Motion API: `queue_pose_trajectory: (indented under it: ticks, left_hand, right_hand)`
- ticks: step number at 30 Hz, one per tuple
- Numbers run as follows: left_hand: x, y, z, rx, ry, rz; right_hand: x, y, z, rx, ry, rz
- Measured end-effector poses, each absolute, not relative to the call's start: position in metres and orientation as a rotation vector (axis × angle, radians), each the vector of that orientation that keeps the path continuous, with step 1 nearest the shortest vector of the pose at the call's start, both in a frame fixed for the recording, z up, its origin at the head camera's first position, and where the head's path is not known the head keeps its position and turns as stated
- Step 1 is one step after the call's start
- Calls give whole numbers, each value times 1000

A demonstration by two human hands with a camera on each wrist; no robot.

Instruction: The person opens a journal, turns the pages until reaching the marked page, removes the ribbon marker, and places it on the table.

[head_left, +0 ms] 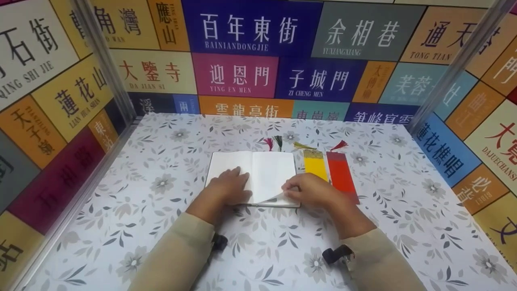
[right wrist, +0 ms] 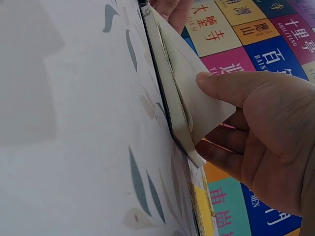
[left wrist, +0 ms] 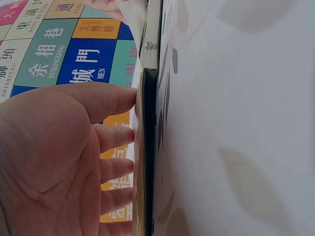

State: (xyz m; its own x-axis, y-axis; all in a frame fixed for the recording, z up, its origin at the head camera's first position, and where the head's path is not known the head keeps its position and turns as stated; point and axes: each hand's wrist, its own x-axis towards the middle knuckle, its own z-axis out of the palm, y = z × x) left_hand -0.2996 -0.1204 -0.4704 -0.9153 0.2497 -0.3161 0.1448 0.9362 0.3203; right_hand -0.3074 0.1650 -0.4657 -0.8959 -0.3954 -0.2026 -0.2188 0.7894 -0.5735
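Note:
An open notebook with blank white pages lies on the patterned tabletop. My left hand rests on its left page with the fingers spread; in the left wrist view the fingertips touch the page. At the lower right corner my right hand pinches a lifted page between thumb and fingers. The right wrist view shows that page raised off the rest of the notebook. Pink and dark green tassels stick out past the notebook's top edge.
Right of the notebook lie a yellow bookmark and a red bookmark, each with a tassel. My right hand partly covers the yellow one. Panels with printed characters and clear corner strips enclose the table's back and sides.

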Motion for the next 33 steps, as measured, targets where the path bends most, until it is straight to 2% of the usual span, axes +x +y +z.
queue_pose_trajectory:
  ticks: [13, 22, 33]
  left_hand:
    - [-299, -120, -471, 299, 2742, 411]
    - [-303, -116, -471, 357, 2859, 340]
    - [-292, -106, -463, 318, 2852, 351]
  right_hand:
    - [-308, 164, -464, -372, 2673, -773]
    - [-312, 166, -459, -363, 2728, -928]
    - [-307, 160, -455, -589, 2917, -1110]
